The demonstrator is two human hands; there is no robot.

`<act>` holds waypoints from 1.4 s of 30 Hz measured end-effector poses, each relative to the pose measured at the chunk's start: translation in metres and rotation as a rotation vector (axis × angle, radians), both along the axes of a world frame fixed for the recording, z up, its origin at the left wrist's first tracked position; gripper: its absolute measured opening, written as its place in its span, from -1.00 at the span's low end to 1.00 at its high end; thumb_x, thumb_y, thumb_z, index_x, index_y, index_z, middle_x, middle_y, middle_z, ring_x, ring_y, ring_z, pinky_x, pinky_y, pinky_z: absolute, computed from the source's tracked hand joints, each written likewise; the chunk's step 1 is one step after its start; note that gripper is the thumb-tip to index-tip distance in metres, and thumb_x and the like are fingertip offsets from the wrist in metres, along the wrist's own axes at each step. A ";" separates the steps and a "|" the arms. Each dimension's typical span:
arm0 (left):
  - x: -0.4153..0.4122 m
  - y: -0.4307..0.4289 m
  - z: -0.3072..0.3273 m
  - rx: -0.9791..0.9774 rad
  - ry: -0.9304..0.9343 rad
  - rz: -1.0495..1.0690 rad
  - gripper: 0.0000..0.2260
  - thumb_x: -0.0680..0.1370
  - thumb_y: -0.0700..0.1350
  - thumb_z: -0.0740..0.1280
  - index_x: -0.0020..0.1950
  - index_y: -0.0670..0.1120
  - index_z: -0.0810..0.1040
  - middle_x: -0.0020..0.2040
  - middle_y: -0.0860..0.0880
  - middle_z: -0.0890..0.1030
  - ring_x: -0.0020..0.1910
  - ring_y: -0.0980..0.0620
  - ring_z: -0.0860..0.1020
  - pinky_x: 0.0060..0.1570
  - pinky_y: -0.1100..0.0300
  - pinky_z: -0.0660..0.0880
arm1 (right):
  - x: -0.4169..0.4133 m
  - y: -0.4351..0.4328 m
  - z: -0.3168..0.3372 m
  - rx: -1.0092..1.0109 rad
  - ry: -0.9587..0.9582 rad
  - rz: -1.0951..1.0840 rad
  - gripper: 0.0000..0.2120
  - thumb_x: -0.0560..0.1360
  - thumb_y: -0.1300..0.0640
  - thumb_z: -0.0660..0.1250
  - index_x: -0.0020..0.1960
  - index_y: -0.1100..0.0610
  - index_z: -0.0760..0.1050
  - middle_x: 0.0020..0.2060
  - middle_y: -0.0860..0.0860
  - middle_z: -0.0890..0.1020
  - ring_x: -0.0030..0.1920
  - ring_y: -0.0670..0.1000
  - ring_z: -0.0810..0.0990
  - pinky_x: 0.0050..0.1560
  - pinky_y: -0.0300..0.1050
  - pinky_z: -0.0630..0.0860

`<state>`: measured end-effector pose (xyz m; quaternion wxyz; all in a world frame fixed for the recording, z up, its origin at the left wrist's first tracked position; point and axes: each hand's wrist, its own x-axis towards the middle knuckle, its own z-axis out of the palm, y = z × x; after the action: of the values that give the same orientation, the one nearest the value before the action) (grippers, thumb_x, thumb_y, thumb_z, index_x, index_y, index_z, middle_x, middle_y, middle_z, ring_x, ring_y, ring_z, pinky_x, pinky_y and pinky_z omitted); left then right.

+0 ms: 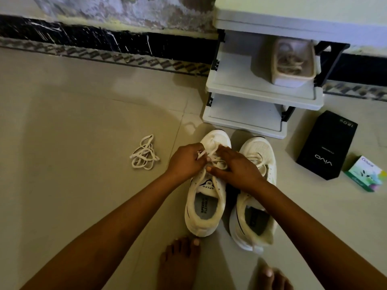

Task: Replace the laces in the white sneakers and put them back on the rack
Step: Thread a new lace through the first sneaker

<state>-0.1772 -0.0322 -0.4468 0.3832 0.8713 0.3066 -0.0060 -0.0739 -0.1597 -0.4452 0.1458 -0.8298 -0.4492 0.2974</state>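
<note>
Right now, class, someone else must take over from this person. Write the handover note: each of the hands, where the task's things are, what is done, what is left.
Left hand pinches a lace end; right hand holds the lace over the eyelets.
Both sneakers stand on the floor before the rack: the left sneaker is being laced, the right sneaker stands beside it with a lace showing.
A loose lace lies on the floor to the left; a tub of laces sits on the rack.
Done: lacing begun on the left sneaker.
Left: finish it, check the other, put both on the rack.
</note>
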 end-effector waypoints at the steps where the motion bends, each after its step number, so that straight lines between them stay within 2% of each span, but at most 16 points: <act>1: 0.002 0.002 0.001 -0.026 0.005 0.015 -0.91 0.49 -0.11 0.39 -0.16 -0.09 0.52 -0.23 -0.04 0.56 -0.17 -0.08 0.55 -0.19 0.15 0.42 | 0.000 0.000 0.000 -0.007 0.002 0.000 -0.31 0.50 -0.24 0.20 0.51 0.05 0.12 0.51 0.00 0.18 0.48 0.04 0.17 0.42 -0.06 0.18; 5: 0.003 0.016 0.033 -0.579 -0.061 0.202 -0.89 0.53 -0.19 0.32 -0.20 -0.07 0.53 -0.34 0.05 0.47 -0.34 0.11 0.38 -0.41 0.30 0.33 | 0.000 0.000 0.003 -0.029 0.002 0.024 -0.29 0.51 -0.26 0.17 0.53 0.03 0.05 0.52 -0.01 0.10 0.50 0.03 0.11 0.45 -0.05 0.12; 9: -0.003 0.037 0.071 -0.944 -0.377 0.240 -0.85 0.56 -0.27 0.22 -0.10 -0.09 0.54 -0.37 0.06 0.39 -0.44 0.17 0.29 -0.47 0.35 0.28 | 0.000 -0.001 0.004 -0.032 0.000 0.020 -0.28 0.51 -0.26 0.16 0.53 0.02 0.03 0.53 -0.03 0.09 0.50 0.02 0.10 0.44 -0.05 0.12; 12: -0.003 0.043 0.069 -0.859 -0.354 0.279 -0.91 0.57 -0.22 0.24 -0.10 -0.08 0.51 -0.38 0.07 0.38 -0.42 0.15 0.28 -0.46 0.35 0.29 | 0.000 -0.002 0.004 -0.031 0.007 0.023 -0.29 0.51 -0.26 0.16 0.53 0.02 0.03 0.53 -0.03 0.09 0.50 0.02 0.09 0.45 -0.06 0.10; 14: -0.005 0.037 0.054 -0.649 -0.139 0.232 -0.95 0.54 -0.14 0.31 -0.01 -0.05 0.51 -0.27 0.07 0.46 -0.35 0.14 0.35 -0.39 0.30 0.32 | 0.000 -0.002 0.003 -0.023 0.014 0.018 -0.29 0.51 -0.26 0.17 0.53 0.02 0.04 0.53 -0.03 0.10 0.50 0.02 0.10 0.45 -0.05 0.11; 16: -0.009 0.025 0.032 -0.495 0.046 0.126 -0.81 0.50 -0.11 0.38 0.09 -0.03 0.50 -0.11 0.06 0.54 -0.21 0.13 0.46 -0.32 0.25 0.35 | 0.000 -0.001 0.002 -0.016 0.006 0.022 -0.29 0.50 -0.26 0.17 0.53 0.03 0.06 0.52 -0.02 0.11 0.50 0.02 0.10 0.45 -0.05 0.12; 19: -0.012 0.008 0.006 -0.318 -0.006 0.113 -0.89 0.49 -0.11 0.40 -0.03 -0.09 0.55 -0.09 0.00 0.58 -0.03 -0.01 0.56 -0.19 0.25 0.41 | 0.001 0.000 0.001 -0.025 -0.010 0.027 -0.29 0.51 -0.25 0.18 0.53 0.03 0.06 0.52 -0.01 0.11 0.50 0.02 0.11 0.43 -0.07 0.12; 23: -0.003 0.002 -0.001 -0.032 -0.003 0.073 -0.90 0.52 -0.10 0.36 -0.15 -0.11 0.53 -0.19 -0.09 0.59 -0.16 -0.08 0.55 -0.19 0.15 0.38 | 0.000 0.000 0.000 -0.020 -0.003 0.022 -0.29 0.50 -0.25 0.19 0.53 0.04 0.07 0.52 -0.01 0.13 0.50 0.03 0.12 0.45 -0.04 0.15; 25: 0.001 0.003 0.006 -0.126 -0.047 0.108 -0.89 0.53 -0.15 0.33 -0.19 -0.09 0.50 -0.29 0.03 0.56 -0.27 0.06 0.51 -0.28 0.22 0.35 | 0.000 0.000 0.000 -0.021 -0.008 0.026 -0.29 0.50 -0.24 0.19 0.53 0.04 0.07 0.52 -0.01 0.13 0.49 0.03 0.13 0.45 -0.04 0.16; 27: -0.001 0.006 0.015 -0.424 -0.178 0.249 -0.85 0.55 -0.22 0.30 -0.23 -0.09 0.49 -0.45 0.17 0.49 -0.46 0.27 0.43 -0.42 0.32 0.32 | 0.001 -0.001 0.001 -0.022 -0.019 0.036 -0.29 0.51 -0.24 0.19 0.53 0.03 0.06 0.52 -0.02 0.12 0.49 0.04 0.14 0.43 -0.03 0.18; 29: -0.006 0.007 0.020 -0.622 -0.265 0.343 -0.88 0.56 -0.23 0.29 -0.18 -0.12 0.51 -0.50 0.18 0.44 -0.54 0.28 0.36 -0.49 0.38 0.28 | 0.002 -0.001 0.002 -0.017 -0.015 0.035 -0.29 0.51 -0.22 0.20 0.53 0.03 0.04 0.52 -0.02 0.13 0.48 0.06 0.16 0.41 -0.01 0.22; 31: -0.010 0.006 0.019 -0.672 -0.272 0.417 -0.88 0.57 -0.19 0.28 -0.16 -0.11 0.53 -0.50 0.16 0.42 -0.50 0.19 0.31 -0.50 0.35 0.25 | 0.002 0.001 0.003 -0.018 -0.007 0.040 -0.30 0.52 -0.21 0.18 0.54 0.02 0.02 0.52 -0.02 0.13 0.46 0.08 0.19 0.39 0.01 0.26; 33: -0.009 0.010 0.018 -0.566 -0.209 0.469 -0.84 0.58 -0.12 0.27 -0.18 -0.06 0.53 -0.50 0.16 0.43 -0.46 0.16 0.31 -0.49 0.34 0.26 | 0.000 0.004 0.004 -0.032 0.002 0.046 -0.31 0.53 -0.22 0.15 0.54 0.02 0.01 0.52 -0.03 0.12 0.46 0.09 0.20 0.38 0.00 0.27; 36: -0.004 0.022 0.021 -0.370 -0.045 0.395 -0.86 0.60 -0.04 0.22 -0.05 -0.04 0.53 -0.24 0.07 0.51 -0.27 0.14 0.43 -0.32 0.26 0.35 | -0.007 0.010 0.004 -0.049 -0.004 0.030 -0.32 0.54 -0.25 0.12 0.54 0.02 0.02 0.52 -0.02 0.13 0.44 0.08 0.24 0.36 0.00 0.29; 40: -0.010 0.033 0.032 -0.272 0.060 0.402 -0.74 0.62 -0.14 0.10 0.06 -0.07 0.59 -0.01 0.00 0.49 -0.01 0.01 0.46 0.00 0.17 0.39 | -0.019 0.011 0.005 -0.072 -0.141 0.043 -0.32 0.55 -0.26 0.09 0.52 0.08 0.05 0.51 0.02 0.14 0.44 0.08 0.23 0.36 -0.02 0.23; 42: -0.018 0.038 0.035 -0.182 0.042 0.301 -0.72 0.60 -0.23 0.10 0.11 -0.12 0.60 0.01 0.01 0.51 0.07 0.04 0.46 0.02 0.21 0.37 | -0.021 0.008 0.005 -0.071 -0.170 0.029 -0.32 0.55 -0.26 0.08 0.52 0.09 0.05 0.51 0.02 0.14 0.45 0.06 0.21 0.39 -0.04 0.19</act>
<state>-0.1952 0.0054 -0.4115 0.4505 0.7769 0.4398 0.0056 -0.0951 -0.1515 -0.4404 0.0734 -0.8500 -0.4611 0.2439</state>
